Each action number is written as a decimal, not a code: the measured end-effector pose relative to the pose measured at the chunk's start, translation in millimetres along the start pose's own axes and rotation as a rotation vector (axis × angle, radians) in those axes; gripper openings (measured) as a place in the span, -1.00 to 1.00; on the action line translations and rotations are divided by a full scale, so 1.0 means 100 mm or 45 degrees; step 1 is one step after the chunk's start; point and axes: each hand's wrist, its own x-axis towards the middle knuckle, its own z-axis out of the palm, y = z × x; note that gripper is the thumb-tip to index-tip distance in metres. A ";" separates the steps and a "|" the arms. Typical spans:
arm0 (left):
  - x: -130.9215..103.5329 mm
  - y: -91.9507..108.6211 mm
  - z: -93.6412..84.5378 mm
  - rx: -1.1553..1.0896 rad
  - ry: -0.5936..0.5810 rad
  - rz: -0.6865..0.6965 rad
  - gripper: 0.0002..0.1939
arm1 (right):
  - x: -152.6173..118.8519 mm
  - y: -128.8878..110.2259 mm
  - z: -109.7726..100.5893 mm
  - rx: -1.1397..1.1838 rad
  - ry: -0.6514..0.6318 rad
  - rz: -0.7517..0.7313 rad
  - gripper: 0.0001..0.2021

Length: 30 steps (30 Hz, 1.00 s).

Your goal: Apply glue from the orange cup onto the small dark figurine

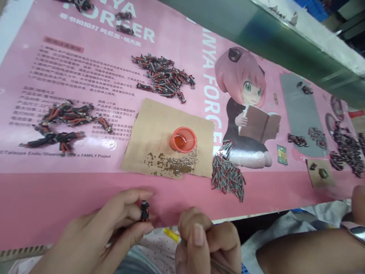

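A pink printed poster [176,49] covers the bench [57,205], carrying a cardboard sheet [151,129] with an orange cap [183,139] and heaps of small red-and-black parts [164,78]. At the near edge, the left hand [114,228] pinches a small black-and-red piece [145,211] between thumb and fingertips. Just beside it, the right hand [205,243] is curled closed around a thin tool [221,266].
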 end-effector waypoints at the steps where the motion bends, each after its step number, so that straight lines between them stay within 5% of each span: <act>1: -0.01 0.02 0.05 0.007 -0.011 -0.005 -0.26 | -0.01 -0.01 0.03 0.016 -0.009 0.021 -0.47; 17: -0.02 0.03 0.34 -0.040 -0.109 -0.031 -0.17 | -0.42 -0.03 0.13 0.050 0.022 -0.077 -0.54; 22: -0.08 0.07 0.37 -0.064 -0.135 -0.030 -0.14 | -0.36 -0.12 0.21 -0.008 0.206 0.003 -0.43; 27: -0.10 0.07 0.22 -0.074 -0.150 -0.025 -0.14 | -0.37 -0.06 0.11 0.020 -0.016 -0.108 -0.54; 30: -0.08 -0.01 0.02 -0.088 -0.128 -0.014 -0.21 | -0.38 -0.07 0.19 0.026 0.102 -0.035 -0.50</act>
